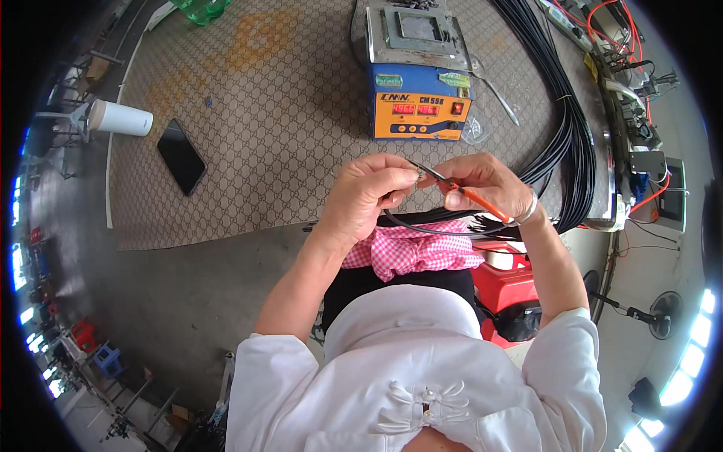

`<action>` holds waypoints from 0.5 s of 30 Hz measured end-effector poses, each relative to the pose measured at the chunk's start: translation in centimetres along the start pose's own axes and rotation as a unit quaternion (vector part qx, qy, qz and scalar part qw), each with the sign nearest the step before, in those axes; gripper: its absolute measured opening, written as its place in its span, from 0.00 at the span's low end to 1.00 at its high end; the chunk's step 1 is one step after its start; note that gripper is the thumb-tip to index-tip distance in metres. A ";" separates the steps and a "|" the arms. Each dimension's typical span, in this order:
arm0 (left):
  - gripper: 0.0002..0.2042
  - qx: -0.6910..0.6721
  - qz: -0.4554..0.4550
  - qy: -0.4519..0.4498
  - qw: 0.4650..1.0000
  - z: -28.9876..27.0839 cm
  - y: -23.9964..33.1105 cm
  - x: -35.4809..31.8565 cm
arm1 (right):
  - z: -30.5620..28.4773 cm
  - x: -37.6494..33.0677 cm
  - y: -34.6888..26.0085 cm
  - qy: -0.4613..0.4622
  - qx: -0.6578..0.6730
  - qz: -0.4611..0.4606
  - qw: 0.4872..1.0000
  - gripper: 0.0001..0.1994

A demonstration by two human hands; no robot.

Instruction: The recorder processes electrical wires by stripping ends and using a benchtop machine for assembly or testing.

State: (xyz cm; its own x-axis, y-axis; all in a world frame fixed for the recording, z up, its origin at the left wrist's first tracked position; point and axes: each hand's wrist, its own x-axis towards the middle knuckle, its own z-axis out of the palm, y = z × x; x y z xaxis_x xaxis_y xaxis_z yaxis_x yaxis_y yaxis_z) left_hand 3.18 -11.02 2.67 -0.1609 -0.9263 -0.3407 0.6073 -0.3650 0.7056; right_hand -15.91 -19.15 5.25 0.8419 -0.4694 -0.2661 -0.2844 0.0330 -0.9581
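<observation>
Near the mat's (248,98) near edge, the left hand (361,197) pinches a black cable's (422,226) tip while the right hand (486,184), clamped on orange-handled pliers (459,188), works that tip, so trimming seems underway and needs steady, precise squeezing.

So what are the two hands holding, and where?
The left hand pinches the end of a black cable. The right hand grips an orange-handled tool by its handle.

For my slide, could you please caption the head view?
Left hand pinches a black cable end while right hand applies orange-handled tweezers, before a blue-orange solder station.
</observation>
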 end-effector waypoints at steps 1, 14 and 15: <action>0.05 0.001 -0.004 -0.003 1.000 0.0 0.1 0.0 | 0.0 0.0 -0.1 0.000 -0.007 0.009 1.000 0.17; 0.05 0.005 -0.012 -0.010 1.000 -0.4 -0.2 0.3 | -0.2 0.5 -0.2 0.002 -0.060 0.005 0.998 0.16; 0.05 0.006 -0.013 -0.012 1.000 -0.4 -0.2 0.3 | -0.2 0.4 -0.2 0.003 -0.058 0.013 0.998 0.16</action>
State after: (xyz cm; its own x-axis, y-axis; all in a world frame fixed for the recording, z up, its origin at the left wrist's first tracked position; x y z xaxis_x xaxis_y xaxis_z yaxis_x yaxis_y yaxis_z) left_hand 3.32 -11.20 2.12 -0.1955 -0.9182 -0.3444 0.5935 -0.3903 0.7039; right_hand -15.58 -19.57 5.40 0.8308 -0.4758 -0.2889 -0.3569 -0.0571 -0.9324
